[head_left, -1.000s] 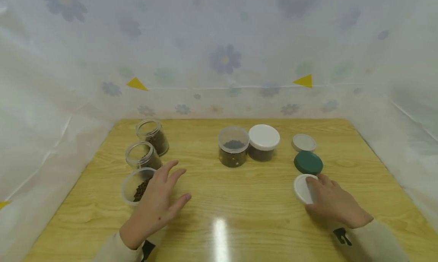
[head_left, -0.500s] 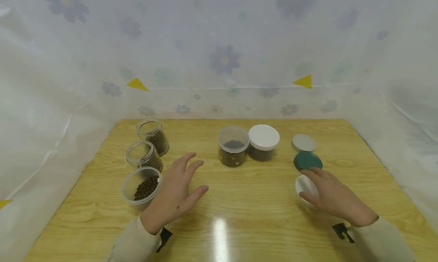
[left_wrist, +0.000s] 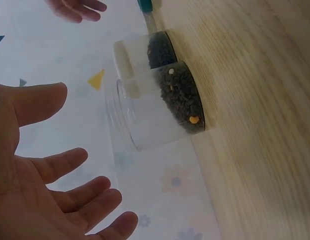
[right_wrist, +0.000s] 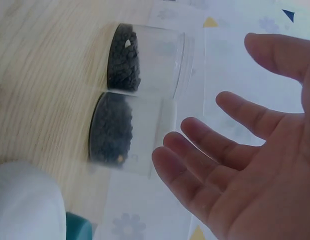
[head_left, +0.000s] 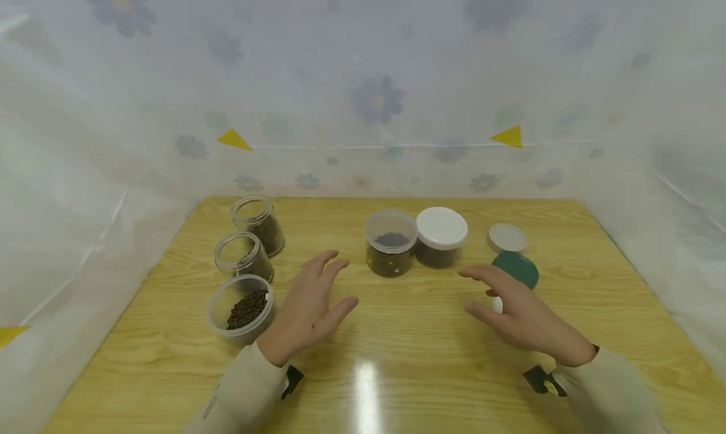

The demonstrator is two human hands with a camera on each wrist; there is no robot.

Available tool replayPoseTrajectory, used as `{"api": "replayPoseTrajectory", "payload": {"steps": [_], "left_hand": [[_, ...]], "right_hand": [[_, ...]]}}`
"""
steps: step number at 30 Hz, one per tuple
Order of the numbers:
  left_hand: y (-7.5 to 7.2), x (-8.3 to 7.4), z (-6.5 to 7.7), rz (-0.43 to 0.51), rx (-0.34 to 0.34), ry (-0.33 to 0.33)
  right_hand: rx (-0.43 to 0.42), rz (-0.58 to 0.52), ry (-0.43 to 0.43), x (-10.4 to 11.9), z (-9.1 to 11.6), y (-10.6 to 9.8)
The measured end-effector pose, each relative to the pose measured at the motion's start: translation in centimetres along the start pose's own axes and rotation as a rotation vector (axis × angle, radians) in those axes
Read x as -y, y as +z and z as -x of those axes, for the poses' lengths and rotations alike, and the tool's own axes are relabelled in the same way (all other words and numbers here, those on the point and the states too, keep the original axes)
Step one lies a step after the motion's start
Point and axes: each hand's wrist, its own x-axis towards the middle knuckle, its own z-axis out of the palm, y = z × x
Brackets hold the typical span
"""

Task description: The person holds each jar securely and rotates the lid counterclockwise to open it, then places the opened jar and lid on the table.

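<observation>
My left hand (head_left: 306,308) hovers over the table with fingers spread, between the tub of brown pellets (head_left: 241,330) and the middle jars, holding nothing. My right hand (head_left: 524,317) is likewise spread and holds nothing; it partly hides the green lid (head_left: 517,269) and most of a white lid (right_wrist: 27,205). Ahead of both hands stands an uncapped clear jar (head_left: 390,257) with dark pellets inside. Right beside it is a similar jar (right_wrist: 115,130) topped by a white lid (head_left: 442,228). In the left wrist view the uncapped jar (left_wrist: 160,107) is beyond my fingertips, apart from them.
Two uncapped glass jars with dark contents, a nearer one (head_left: 255,267) and a farther one (head_left: 266,232), stand behind the pellet tub at the left. A pale lid (head_left: 507,238) lies at the back right. Flowered sheeting (head_left: 363,75) surrounds the wooden table (head_left: 408,383).
My right hand has come off the white lid and moved left, toward the middle. My left hand has moved right, away from the pellet tub, which now shows fully. The jars stay put.
</observation>
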Motion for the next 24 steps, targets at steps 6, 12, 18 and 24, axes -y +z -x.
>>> {"api": "replayPoseTrajectory", "payload": {"steps": [6, 12, 18, 24], "left_hand": [[0.9, 0.3, -1.2, 0.035, 0.012, 0.000], [1.8, 0.6, -2.4, 0.072, -0.007, -0.017], [3.0, 1.0, -3.7, 0.132, 0.022, -0.090], [4.0, 0.9, -4.9, 0.149, 0.013, -0.118]], "right_hand": [[-0.022, -0.019, 0.004, 0.2, -0.8, 0.5], [-0.012, -0.073, 0.012, 0.4, -1.4, 1.0], [0.013, -0.125, 0.008, 0.6, -1.8, 1.4], [0.024, -0.138, 0.017, 0.6, -2.1, 1.8]]}}
